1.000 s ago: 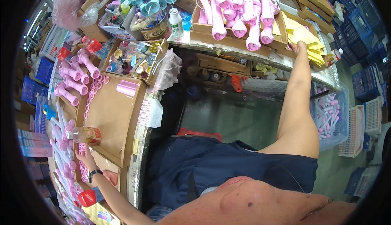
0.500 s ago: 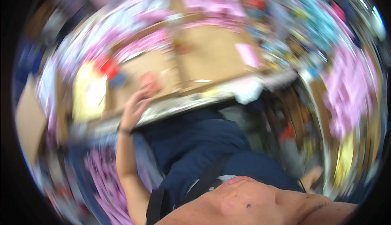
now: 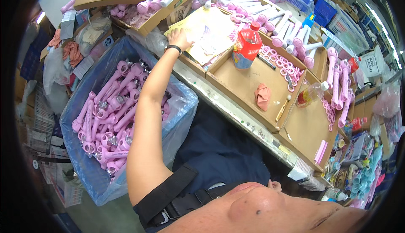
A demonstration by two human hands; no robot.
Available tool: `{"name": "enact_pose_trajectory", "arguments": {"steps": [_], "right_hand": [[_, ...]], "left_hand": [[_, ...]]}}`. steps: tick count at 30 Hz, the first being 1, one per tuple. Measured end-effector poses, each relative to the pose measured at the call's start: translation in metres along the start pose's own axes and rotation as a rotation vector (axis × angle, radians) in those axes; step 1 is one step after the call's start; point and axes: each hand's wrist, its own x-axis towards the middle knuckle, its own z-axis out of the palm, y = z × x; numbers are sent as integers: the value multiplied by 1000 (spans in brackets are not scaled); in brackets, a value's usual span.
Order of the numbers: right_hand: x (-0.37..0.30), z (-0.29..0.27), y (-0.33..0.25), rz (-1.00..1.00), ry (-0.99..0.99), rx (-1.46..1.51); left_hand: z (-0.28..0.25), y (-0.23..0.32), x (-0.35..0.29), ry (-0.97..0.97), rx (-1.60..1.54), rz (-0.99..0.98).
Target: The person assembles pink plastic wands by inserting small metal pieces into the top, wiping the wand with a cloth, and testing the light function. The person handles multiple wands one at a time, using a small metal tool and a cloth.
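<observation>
My left hand [image 3: 179, 39] lies palm down with fingers spread on the left edge of a yellow printed sheet [image 3: 209, 34]. The sheet rests over the left part of the workbench trays, and its stack, if any, is hard to make out. A black band circles that wrist. Just right of the sheet stands a bottle with a red label [image 3: 247, 45]. Of my right hand [image 3: 275, 185], only a few fingertips show beside my body, low in the picture; what they do is hidden.
A blue-lined bin [image 3: 179, 106] full of pink wand-like toys stands left of the bench. Cardboard trays [image 3: 236, 87] hold pink rings, a crumpled orange cloth [image 3: 262, 96], a brush [image 3: 283, 108] and a clear bottle [image 3: 310, 94]. White-and-pink wands [image 3: 291, 35] line the back.
The view has swung left and sharpened. My left hand has gone from near the orange cloth to the yellow sheet. My right hand now shows closer to my body.
</observation>
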Motion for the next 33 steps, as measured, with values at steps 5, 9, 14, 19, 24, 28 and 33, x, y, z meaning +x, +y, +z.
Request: {"name": "enact_pose_trajectory", "arguments": {"steps": [5, 9, 14, 19, 24, 28, 33], "right_hand": [[-12, 21, 35, -98, 76, -118], [-13, 35, 49, -179, 145, 139], [-6, 23, 14, -99, 152, 179], [0, 7, -10, -173, 161, 50], [0, 16, -9, -231, 84, 57], [0, 23, -7, -245, 23, 24], [5, 22, -6, -183, -43, 68]], "left_hand": [[-6, -7, 29, -362, 24, -175], [-25, 3, 32, -425, 108, -224], [-31, 1, 41, -191, 19, -308], [-35, -16, 46, -30, -72, -241], [-48, 2, 38, 192, 82, -39], [-78, 29, 39, 263, 164, 65], [-130, 37, 40, 234, 219, 44]]}}
